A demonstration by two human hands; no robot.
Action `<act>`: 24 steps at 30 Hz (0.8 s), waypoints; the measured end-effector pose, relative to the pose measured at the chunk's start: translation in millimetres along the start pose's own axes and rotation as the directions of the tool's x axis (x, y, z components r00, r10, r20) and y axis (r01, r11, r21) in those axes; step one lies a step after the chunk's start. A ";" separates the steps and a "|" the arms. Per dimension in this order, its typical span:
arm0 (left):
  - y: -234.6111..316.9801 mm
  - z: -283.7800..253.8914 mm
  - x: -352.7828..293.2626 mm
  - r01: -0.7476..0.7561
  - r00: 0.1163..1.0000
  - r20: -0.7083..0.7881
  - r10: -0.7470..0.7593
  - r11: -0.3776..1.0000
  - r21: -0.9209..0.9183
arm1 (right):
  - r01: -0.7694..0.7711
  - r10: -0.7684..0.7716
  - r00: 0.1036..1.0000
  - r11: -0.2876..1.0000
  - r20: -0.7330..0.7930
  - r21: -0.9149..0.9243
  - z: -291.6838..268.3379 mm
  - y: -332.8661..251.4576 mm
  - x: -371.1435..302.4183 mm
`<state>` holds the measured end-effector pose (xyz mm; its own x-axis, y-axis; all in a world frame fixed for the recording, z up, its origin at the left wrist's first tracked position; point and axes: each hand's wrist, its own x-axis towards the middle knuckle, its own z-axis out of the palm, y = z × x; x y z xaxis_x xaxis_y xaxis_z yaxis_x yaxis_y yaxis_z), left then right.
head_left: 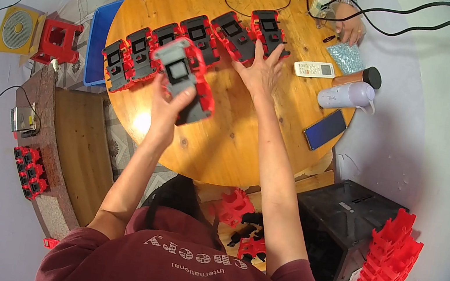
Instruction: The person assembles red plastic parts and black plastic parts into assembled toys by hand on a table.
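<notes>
My left hand [163, 112] is closed around a red plastic housing with a dark grey top [192, 95], lifted over the near side of the round wooden table and slightly blurred. My right hand [262, 74] has its fingers spread, with the fingertips at the near edge of a similar red-and-black housing [268, 25] at the right end of a row. Just left of it lies another tilted housing [233, 33]. Several more [198, 33] continue the row toward the table's left edge, one partly hidden behind the held piece.
On the table's right lie a white remote [314, 69], a lavender bottle [347, 96], a brown tumbler [358, 78] and a phone [325, 129]. Another person's hand [349, 29] rests by a clear bag [346, 58]. Stacked red frames [387, 266] stand beside a black cabinet [353, 205].
</notes>
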<state>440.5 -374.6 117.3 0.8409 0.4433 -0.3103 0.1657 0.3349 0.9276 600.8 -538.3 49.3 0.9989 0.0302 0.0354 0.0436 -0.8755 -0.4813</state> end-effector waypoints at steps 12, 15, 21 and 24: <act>-142.7 81.7 16.6 0.170 0.916 0.324 -0.236 0.961 0.220 | -0.338 0.081 0.938 0.423 0.337 0.840 -34.8 72.3 -149.3; -120.1 57.9 4.2 0.032 0.995 0.082 -0.049 0.980 0.194 | -0.320 0.209 0.941 0.308 0.264 0.896 -39.2 96.6 -141.8; -37.5 -163.1 88.1 0.281 0.553 -0.655 0.515 0.625 0.729 | -0.309 0.243 0.944 0.416 0.223 0.856 -55.0 116.6 -90.9; -38.5 -236.1 129.4 0.150 0.855 -0.503 0.126 0.868 0.473 | -0.348 0.282 0.925 0.367 0.253 0.863 -46.9 110.6 -79.2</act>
<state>421.4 -133.8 -7.6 0.4805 0.8397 -0.2530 0.5142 -0.0361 0.8569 525.7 -660.2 34.3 0.9409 -0.0969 -0.3244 -0.3170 0.0849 -0.9446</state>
